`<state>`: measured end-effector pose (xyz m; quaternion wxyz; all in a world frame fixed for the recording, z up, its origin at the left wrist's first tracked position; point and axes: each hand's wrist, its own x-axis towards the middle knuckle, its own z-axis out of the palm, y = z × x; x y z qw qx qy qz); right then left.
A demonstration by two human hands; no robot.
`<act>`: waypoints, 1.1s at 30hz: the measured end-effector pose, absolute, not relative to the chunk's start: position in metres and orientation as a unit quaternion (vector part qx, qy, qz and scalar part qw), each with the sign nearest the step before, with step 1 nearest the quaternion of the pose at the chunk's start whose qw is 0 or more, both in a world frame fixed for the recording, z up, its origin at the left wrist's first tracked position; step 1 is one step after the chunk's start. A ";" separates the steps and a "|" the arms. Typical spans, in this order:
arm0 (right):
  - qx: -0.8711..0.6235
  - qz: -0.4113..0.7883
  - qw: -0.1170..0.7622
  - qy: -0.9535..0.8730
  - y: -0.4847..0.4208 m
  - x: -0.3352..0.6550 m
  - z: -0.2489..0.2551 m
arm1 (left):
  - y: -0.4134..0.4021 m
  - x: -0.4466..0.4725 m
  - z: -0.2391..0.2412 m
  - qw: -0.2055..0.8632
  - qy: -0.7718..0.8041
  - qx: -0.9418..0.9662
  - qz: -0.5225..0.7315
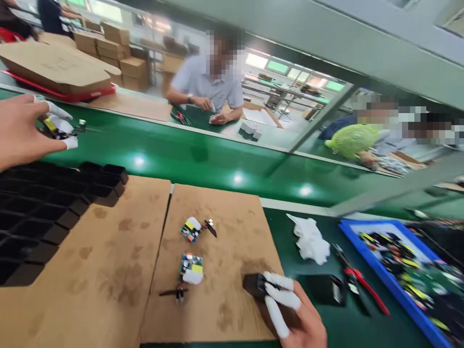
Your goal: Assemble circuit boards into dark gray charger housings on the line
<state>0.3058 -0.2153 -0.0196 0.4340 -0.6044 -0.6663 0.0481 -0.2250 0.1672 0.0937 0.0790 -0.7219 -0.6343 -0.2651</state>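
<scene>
At the far left, my left hand point(21, 133), white covers on its fingertips, pinches a small circuit board point(52, 124) with a yellow part and dangling wires. It is above the green surface, beyond the rows of open black plastic cases point(47, 208). My right hand point(304, 314), also with white finger covers, grips a black plastic case point(254, 285) on the cardboard sheet point(224, 232). Between my hands lie two more circuit boards, the farther one point(191, 229) and the nearer one point(192, 267), each with white and yellow patches and a wired piece.
At right are crumpled white tissue point(309, 238), another black case point(326, 289), red-handled pliers point(357, 280) and a blue tray point(395, 280) of many boards. A long green strip point(203, 154) crosses behind. Across it, one person point(210, 87) handles a small part; others sit right.
</scene>
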 end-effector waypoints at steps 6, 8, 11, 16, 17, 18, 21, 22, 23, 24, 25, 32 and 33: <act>-0.562 0.051 0.440 -0.698 -0.210 0.298 -0.016 | 0.030 -0.096 0.055 -0.058 -0.485 -0.834 -0.256; -0.553 0.047 0.425 -0.715 -0.216 0.299 -0.019 | 0.005 -0.065 0.030 -0.112 -0.511 -0.810 -0.264; -0.538 0.048 0.402 -0.739 -0.220 0.303 -0.020 | -0.002 -0.045 -0.007 -0.128 -0.527 -0.801 -0.253; -0.511 0.017 0.439 -0.739 -0.215 0.291 -0.008 | 0.006 -0.050 -0.035 -0.126 -0.520 -0.806 -0.251; -0.509 0.008 0.450 -0.734 -0.214 0.286 -0.005 | 0.006 -0.052 -0.036 -0.124 -0.520 -0.807 -0.252; -0.510 0.002 0.459 -0.727 -0.213 0.280 -0.003 | 0.006 -0.053 -0.036 -0.123 -0.520 -0.807 -0.253; -0.524 0.009 0.456 -0.719 -0.210 0.267 -0.006 | 0.005 -0.054 -0.036 -0.124 -0.522 -0.804 -0.257; -0.532 0.020 0.444 -0.721 -0.209 0.265 -0.010 | 0.006 -0.054 -0.036 -0.126 -0.522 -0.803 -0.259; -0.538 0.033 0.432 -0.723 -0.208 0.264 -0.014 | 0.006 -0.054 -0.035 -0.128 -0.522 -0.802 -0.260; -0.543 0.046 0.422 -0.725 -0.208 0.263 -0.017 | 0.006 -0.054 -0.035 -0.131 -0.522 -0.801 -0.261; -0.545 0.054 0.419 -0.724 -0.207 0.263 -0.021 | 0.006 -0.054 -0.035 -0.133 -0.522 -0.801 -0.262; -0.559 0.036 0.427 -0.710 -0.206 0.266 -0.027 | 0.007 -0.056 -0.037 -0.134 -0.529 -0.799 -0.254; -0.557 0.032 0.423 -0.714 -0.206 0.266 -0.026 | 0.008 -0.056 -0.038 -0.134 -0.533 -0.797 -0.250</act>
